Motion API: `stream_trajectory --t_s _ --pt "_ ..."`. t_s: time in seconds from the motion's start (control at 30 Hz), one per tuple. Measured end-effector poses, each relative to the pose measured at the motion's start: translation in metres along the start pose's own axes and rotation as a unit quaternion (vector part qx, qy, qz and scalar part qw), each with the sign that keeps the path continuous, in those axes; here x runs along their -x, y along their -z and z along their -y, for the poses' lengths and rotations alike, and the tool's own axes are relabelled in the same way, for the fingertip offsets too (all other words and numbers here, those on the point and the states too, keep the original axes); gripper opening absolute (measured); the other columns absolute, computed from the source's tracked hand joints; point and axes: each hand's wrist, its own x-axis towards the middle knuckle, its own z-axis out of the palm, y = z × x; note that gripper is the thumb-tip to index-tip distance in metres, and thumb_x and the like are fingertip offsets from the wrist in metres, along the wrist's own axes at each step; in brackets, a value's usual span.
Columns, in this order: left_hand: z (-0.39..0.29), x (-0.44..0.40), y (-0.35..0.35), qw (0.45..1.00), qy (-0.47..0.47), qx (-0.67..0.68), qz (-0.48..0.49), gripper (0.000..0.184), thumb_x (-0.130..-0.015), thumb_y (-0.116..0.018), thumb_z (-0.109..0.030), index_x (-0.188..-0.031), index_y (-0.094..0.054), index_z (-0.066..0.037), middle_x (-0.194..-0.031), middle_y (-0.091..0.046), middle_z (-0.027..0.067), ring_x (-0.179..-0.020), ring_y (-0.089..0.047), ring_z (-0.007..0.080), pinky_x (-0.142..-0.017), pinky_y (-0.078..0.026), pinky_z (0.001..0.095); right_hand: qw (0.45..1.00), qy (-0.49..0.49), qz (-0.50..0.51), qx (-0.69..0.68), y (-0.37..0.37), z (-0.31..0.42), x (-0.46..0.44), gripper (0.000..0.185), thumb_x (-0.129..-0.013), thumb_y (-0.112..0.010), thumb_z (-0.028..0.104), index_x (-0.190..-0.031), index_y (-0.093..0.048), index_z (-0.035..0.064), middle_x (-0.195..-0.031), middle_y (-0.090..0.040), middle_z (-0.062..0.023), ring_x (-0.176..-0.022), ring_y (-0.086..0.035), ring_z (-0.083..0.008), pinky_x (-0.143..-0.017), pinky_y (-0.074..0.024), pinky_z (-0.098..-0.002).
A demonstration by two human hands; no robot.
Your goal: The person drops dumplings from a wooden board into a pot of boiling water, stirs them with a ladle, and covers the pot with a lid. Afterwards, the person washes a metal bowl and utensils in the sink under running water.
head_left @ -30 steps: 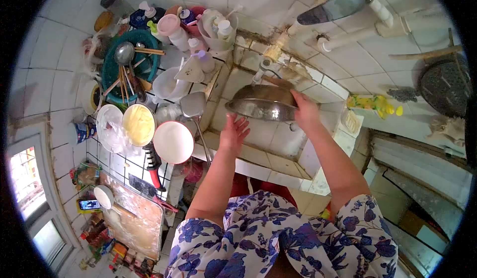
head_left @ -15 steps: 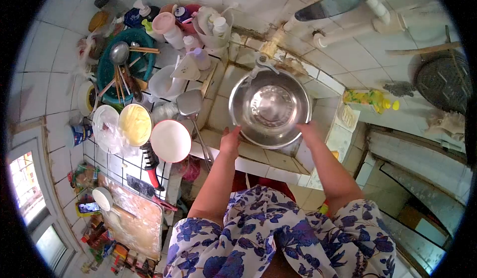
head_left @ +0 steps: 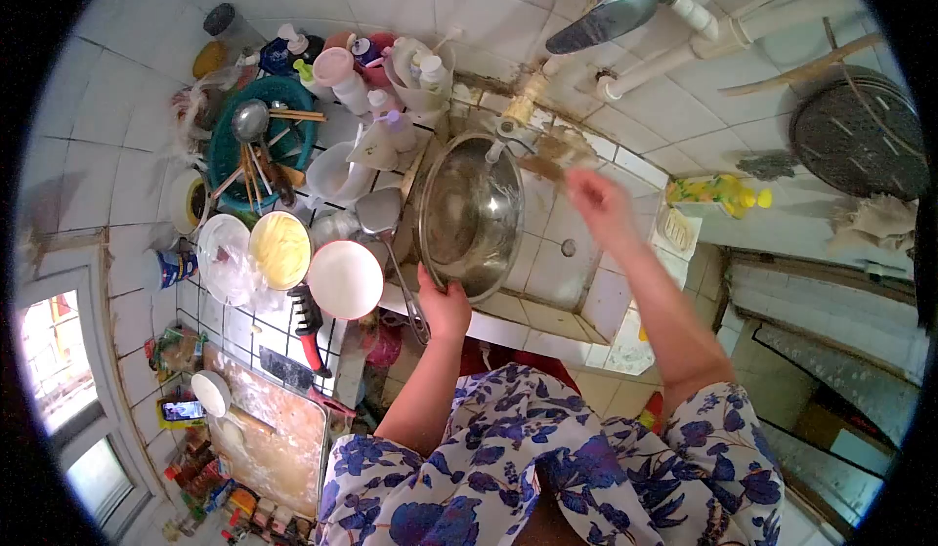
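A stainless steel basin (head_left: 471, 216) stands tilted on its side at the left of the tiled sink (head_left: 549, 280), beneath the tap (head_left: 504, 134). My left hand (head_left: 446, 310) grips the near rim of the basin, thumb up along the edge. The basin's inner face is turned to the right, and I cannot make out anything lying in it. My right hand (head_left: 602, 206) is off the basin, raised over the right side of the sink. Motion smears its fingers, so their closing cannot be judged.
Left of the sink are a spatula (head_left: 379, 212), a white bowl (head_left: 346, 280), a bowl of yellow food (head_left: 280, 251) and a teal tub (head_left: 223, 155) with utensils. A yellow bottle (head_left: 718, 194) lies on the right ledge. A floured board (head_left: 283, 429) sits at lower left.
The basin has gone from lying level between both hands to tilted, shifted left. My right hand has let go of its rim and moved up. The sink floor and drain now show.
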Motion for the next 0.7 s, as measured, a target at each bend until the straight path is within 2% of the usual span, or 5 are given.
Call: stream_trajectory --t_s 0.07,0.23,0.33,0.43,0.7 --pt "-0.029 0.009 0.006 0.997 -0.037 -0.055 -0.034 0.064 -0.079 -0.050 0.008 -0.138 -0.026 0.005 -0.121 -0.053 0.0231 -0.111 -0.054 0.0340 -0.093 -0.042 0.0342 0.985 0.171 -0.005 0.025 0.015 0.100 -0.022 0.025 -0.087 -0.061 0.010 -0.111 -0.063 0.0054 -0.090 -0.065 -0.0025 -0.080 -0.058 -0.0105 -0.075 -0.0493 -0.0274" --pt "-0.016 0.015 0.012 0.989 -0.119 -0.072 -0.049 0.075 -0.075 -0.050 0.012 -0.142 -0.019 0.003 -0.130 -0.045 0.0233 -0.120 -0.047 0.0340 -0.100 -0.037 0.0345 0.967 0.225 0.036 -0.111 0.031 0.160 -0.094 0.028 -0.090 -0.060 0.016 -0.117 -0.062 0.0106 -0.099 -0.064 -0.0020 -0.087 -0.057 -0.0096 -0.078 -0.0480 -0.0259" --pt "-0.014 0.024 0.017 0.989 -0.117 -0.064 -0.059 0.079 -0.073 -0.050 0.013 -0.144 -0.018 0.000 -0.131 -0.044 0.0235 -0.120 -0.047 0.0348 -0.099 -0.038 0.0352 0.985 0.105 0.056 -0.128 0.024 0.167 -0.097 0.034 -0.092 -0.056 0.015 -0.125 -0.056 0.0071 -0.116 -0.060 -0.0062 -0.105 -0.056 -0.0136 -0.085 -0.0476 -0.0278" --pt "-0.007 0.025 0.016 0.984 -0.121 -0.107 -0.078 0.083 -0.074 -0.053 0.012 -0.146 -0.014 -0.005 -0.132 -0.042 0.0256 -0.117 -0.047 0.0391 -0.097 -0.041 0.0369 0.992 0.091 0.032 -0.077 0.011 0.156 -0.086 0.041 -0.090 -0.060 0.017 -0.130 -0.053 0.0157 -0.114 -0.059 -0.0019 -0.089 -0.055 -0.0087 -0.078 -0.0467 -0.0253" --pt "0.001 0.025 0.030 0.956 -0.220 -0.124 -0.148 0.078 -0.074 -0.052 0.012 -0.144 -0.021 -0.003 -0.135 -0.042 0.0215 -0.121 -0.045 0.0382 -0.100 -0.039 0.0377 0.996 0.044 0.058 0.049 -0.005 0.033 -0.013 0.039 -0.083 -0.062 0.005 -0.122 -0.055 0.0064 -0.109 -0.064 -0.0073 -0.085 -0.060 -0.0136 -0.076 -0.0492 -0.0277"
